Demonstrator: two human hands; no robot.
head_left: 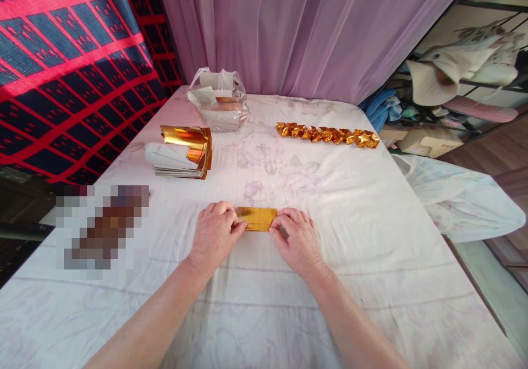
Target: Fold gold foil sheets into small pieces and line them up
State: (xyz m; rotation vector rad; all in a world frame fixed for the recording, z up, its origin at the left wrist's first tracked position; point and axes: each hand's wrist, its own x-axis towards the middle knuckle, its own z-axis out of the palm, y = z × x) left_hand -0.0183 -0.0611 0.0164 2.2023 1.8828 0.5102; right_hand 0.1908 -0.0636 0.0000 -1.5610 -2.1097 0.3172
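Pinching the gold strip (259,220) at both ends, we have our left hand (215,230) curled, thumb and fingers closed on its left end, and our right hand (297,236) closed likewise on its right end. The gold strip lies crosswise on the cloth-covered table (350,303), between our hands, a line along its length. We judge it light, foil-like paper: smooth, rather slippery, easily creased or torn, so best held flat near the ends and pressed rather than pulled. Farther out on our left we see a stack of gold and white sheets (177,163), behind it a clear plastic bag (223,117), and on our right a row of gold pieces (328,134), with a purple curtain (289,28) beyond
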